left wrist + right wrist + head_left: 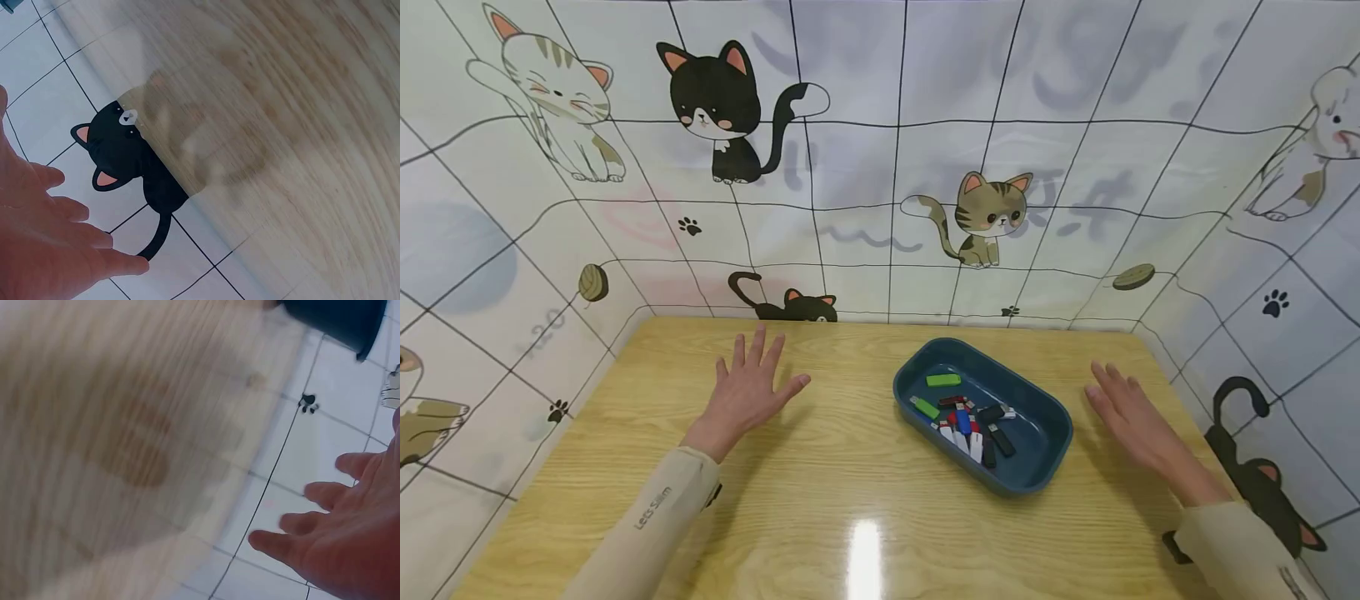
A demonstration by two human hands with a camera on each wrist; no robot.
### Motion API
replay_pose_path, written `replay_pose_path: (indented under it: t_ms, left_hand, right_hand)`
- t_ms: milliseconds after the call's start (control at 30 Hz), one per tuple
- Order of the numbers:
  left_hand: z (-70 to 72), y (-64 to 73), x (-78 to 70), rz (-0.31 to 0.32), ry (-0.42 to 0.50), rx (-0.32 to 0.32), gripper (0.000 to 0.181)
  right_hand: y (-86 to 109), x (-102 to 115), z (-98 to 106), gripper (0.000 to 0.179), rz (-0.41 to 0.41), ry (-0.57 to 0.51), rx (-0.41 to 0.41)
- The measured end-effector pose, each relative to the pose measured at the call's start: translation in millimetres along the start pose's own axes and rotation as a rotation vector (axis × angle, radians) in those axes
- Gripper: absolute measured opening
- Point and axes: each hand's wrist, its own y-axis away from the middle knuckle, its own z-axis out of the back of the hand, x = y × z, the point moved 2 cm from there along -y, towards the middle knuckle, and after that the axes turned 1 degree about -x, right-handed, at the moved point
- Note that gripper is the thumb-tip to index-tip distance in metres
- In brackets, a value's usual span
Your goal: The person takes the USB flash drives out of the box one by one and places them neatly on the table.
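Note:
My left hand (pixel 747 398) is spread over the left part of the wooden table, fingers straight and holding nothing. On the other side, my right hand (pixel 1133 418) stretches out beside a dark blue tray (pixel 1037 475), its fingers straight and nothing in them. Inside the tray lie several USB flash drives: a green flash drive (pixel 943 380) near the far end, a blue flash drive (pixel 963 420) on the pile, a black flash drive (pixel 1002 440), and white and red ones. The right wrist view shows the tray's outer wall (pixel 340 322) above the right hand's fingers (pixel 275 545).
The wooden table (pixel 820 517) reaches back to a wall covering (pixel 857 167) with black grid lines and cartoon cats. Similar covering stands on the left and right sides. A bright light reflection shows on the table's near part.

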Motion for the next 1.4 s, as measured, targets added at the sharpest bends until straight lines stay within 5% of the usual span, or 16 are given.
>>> replay_pose_path:
  t_ms: [300, 600, 933, 1400]
  left_hand:
    - [1.0, 0.7, -7.0, 0.004, 0.047, -0.024, 0.094]
    - [-7.7, 5.1, -21.9, -0.012, 0.174, -0.007, 0.091]
    - [-10.8, 2.8, -34.2, -0.005, 0.336, 0.024, 0.092]
    - [-20.4, 1.9, -59.5, -0.017, 0.493, 0.074, 0.080]
  right_hand:
    - [17.9, 22, -10, 0.077, -0.164, -0.117, 0.078]
    - [27.8, 35, -30, 0.059, -0.291, -0.293, 0.116]
    - [23.8, 44, -35, 0.029, -0.209, -0.270, 0.071]
    - [-0.6, 61, -39, 0.029, -0.084, -0.134, 0.056]
